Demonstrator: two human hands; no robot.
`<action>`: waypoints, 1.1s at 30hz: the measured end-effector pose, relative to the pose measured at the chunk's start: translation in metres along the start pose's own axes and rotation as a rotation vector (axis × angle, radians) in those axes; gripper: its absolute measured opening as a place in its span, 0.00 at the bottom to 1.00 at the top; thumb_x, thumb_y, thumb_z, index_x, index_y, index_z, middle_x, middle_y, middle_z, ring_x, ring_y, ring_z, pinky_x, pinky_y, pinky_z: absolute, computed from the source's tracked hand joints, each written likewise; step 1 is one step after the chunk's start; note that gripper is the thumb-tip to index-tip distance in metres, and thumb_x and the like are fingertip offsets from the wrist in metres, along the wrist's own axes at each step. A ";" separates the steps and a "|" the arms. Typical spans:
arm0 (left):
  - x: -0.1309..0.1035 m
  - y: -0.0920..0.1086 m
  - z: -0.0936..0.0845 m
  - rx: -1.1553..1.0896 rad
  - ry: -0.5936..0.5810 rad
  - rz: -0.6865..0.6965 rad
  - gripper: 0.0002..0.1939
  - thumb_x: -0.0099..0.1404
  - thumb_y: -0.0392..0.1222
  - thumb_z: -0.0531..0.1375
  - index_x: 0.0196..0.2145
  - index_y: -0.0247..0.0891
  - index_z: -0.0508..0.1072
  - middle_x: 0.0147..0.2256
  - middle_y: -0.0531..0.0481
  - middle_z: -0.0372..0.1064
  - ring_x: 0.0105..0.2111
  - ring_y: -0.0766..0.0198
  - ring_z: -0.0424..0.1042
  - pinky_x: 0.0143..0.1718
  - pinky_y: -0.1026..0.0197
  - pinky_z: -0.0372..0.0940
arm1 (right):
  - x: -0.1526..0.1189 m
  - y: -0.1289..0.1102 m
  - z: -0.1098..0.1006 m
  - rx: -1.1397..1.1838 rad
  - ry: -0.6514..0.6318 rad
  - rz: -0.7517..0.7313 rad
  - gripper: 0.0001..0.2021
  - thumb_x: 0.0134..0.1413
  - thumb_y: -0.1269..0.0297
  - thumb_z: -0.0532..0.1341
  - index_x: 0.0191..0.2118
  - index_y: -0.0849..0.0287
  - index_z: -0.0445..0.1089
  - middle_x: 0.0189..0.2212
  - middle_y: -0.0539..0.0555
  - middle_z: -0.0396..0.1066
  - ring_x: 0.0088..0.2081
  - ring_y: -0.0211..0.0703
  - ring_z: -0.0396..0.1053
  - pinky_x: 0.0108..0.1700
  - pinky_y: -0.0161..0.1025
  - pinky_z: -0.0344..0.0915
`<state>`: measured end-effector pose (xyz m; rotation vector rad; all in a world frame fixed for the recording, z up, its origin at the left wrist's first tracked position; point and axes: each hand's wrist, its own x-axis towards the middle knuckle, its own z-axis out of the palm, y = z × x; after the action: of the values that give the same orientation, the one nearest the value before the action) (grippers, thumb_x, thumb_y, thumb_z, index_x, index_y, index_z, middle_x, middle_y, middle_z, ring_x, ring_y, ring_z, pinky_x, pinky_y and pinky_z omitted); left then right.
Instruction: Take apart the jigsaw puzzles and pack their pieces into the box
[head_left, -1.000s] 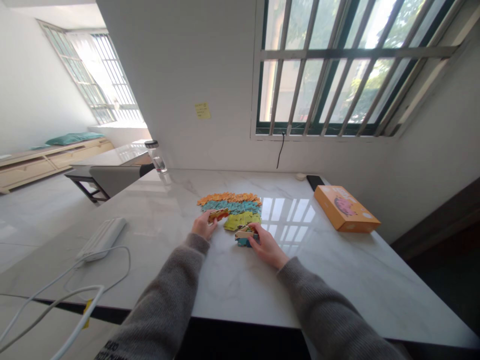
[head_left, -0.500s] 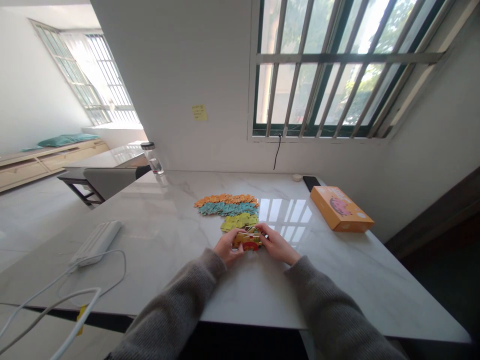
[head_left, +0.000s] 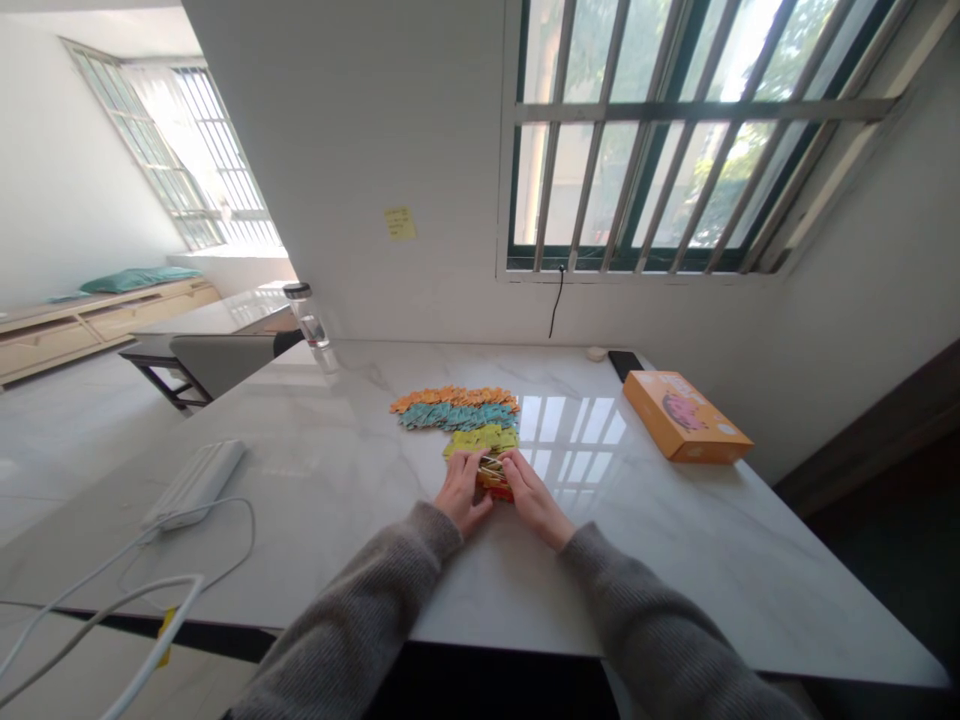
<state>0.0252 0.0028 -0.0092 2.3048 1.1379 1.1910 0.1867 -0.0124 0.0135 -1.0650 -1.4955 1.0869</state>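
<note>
My left hand [head_left: 461, 493] and my right hand [head_left: 534, 497] are closed on the two sides of a small stack of red and yellow cardboard pieces [head_left: 495, 480], close above the white marbled table [head_left: 337, 520]. The pale edges of several pieces show between my fingers. Right beyond my hands lies a patch of yellow-green pieces [head_left: 484, 438]. Behind it, a band of teal pieces [head_left: 450, 416] and a band of orange pieces [head_left: 454, 398] stretch out to the left. My fingers hide part of the stack.
An orange box [head_left: 686, 415] with a pink picture lies at the right, beside a black phone [head_left: 624, 365] and a small white round thing [head_left: 596, 354]. A clear bottle [head_left: 309, 318] stands at the back left. A white power strip [head_left: 193, 485] with cables lies at the left.
My hands have drawn closer together around the stack, the right one moving left. The stack's colourful front, plainly seen before, is now more covered by my fingers.
</note>
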 end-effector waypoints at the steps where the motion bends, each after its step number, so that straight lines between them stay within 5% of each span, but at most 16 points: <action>1: -0.001 0.002 0.002 -0.032 -0.008 0.010 0.36 0.55 0.31 0.59 0.62 0.37 0.57 0.50 0.39 0.58 0.53 0.49 0.62 0.58 0.42 0.61 | 0.000 0.000 0.003 0.000 0.009 -0.005 0.16 0.65 0.48 0.48 0.39 0.54 0.62 0.34 0.51 0.65 0.39 0.44 0.66 0.44 0.41 0.67; 6: 0.000 0.011 0.008 -0.207 -0.033 0.003 0.40 0.56 0.30 0.59 0.65 0.38 0.52 0.56 0.38 0.58 0.58 0.49 0.60 0.62 0.42 0.57 | 0.000 -0.005 0.004 -0.038 0.028 -0.053 0.14 0.66 0.51 0.49 0.43 0.55 0.62 0.38 0.53 0.67 0.43 0.45 0.67 0.49 0.43 0.66; 12: 0.005 0.009 -0.007 -0.248 -0.126 -0.110 0.30 0.62 0.35 0.59 0.61 0.36 0.58 0.55 0.38 0.64 0.55 0.50 0.66 0.60 0.43 0.61 | 0.001 -0.010 -0.027 -0.271 -0.143 -0.158 0.15 0.62 0.61 0.57 0.54 0.56 0.62 0.47 0.56 0.70 0.45 0.45 0.69 0.51 0.46 0.66; 17: 0.003 0.000 -0.008 -0.192 -0.149 -0.016 0.42 0.57 0.35 0.63 0.66 0.41 0.51 0.55 0.40 0.62 0.54 0.49 0.65 0.60 0.43 0.60 | 0.003 -0.003 -0.037 -0.402 -0.175 -0.180 0.17 0.62 0.66 0.57 0.56 0.57 0.62 0.46 0.59 0.71 0.41 0.46 0.69 0.45 0.46 0.68; 20: 0.002 -0.004 -0.007 -0.167 -0.210 0.002 0.39 0.58 0.34 0.63 0.65 0.45 0.56 0.48 0.44 0.62 0.48 0.52 0.67 0.55 0.46 0.65 | 0.002 0.000 -0.037 -0.421 -0.156 -0.234 0.19 0.62 0.68 0.56 0.58 0.56 0.61 0.46 0.58 0.68 0.43 0.46 0.68 0.46 0.45 0.68; 25: 0.003 -0.007 -0.011 -0.162 -0.229 -0.044 0.31 0.59 0.37 0.64 0.60 0.45 0.64 0.46 0.46 0.60 0.45 0.54 0.67 0.51 0.49 0.67 | -0.005 -0.008 -0.042 -0.517 -0.021 -0.329 0.14 0.59 0.71 0.57 0.50 0.56 0.64 0.38 0.53 0.63 0.39 0.44 0.65 0.44 0.44 0.67; 30: 0.003 -0.011 -0.010 -0.121 -0.235 -0.036 0.33 0.57 0.39 0.66 0.60 0.45 0.63 0.45 0.46 0.60 0.45 0.53 0.67 0.52 0.48 0.66 | -0.012 -0.012 -0.040 -0.519 -0.135 -0.331 0.13 0.57 0.74 0.56 0.47 0.55 0.66 0.36 0.51 0.62 0.38 0.42 0.63 0.42 0.40 0.64; 33: 0.003 -0.012 -0.009 -0.107 -0.240 -0.038 0.33 0.58 0.40 0.66 0.60 0.47 0.63 0.45 0.47 0.60 0.44 0.54 0.67 0.52 0.48 0.66 | -0.013 -0.010 -0.035 -0.488 -0.092 -0.299 0.09 0.54 0.73 0.58 0.41 0.56 0.65 0.35 0.50 0.62 0.36 0.41 0.62 0.40 0.40 0.64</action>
<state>0.0126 0.0123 -0.0089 2.2613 1.0013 0.9095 0.2218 -0.0228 0.0253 -1.0758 -1.9816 0.5796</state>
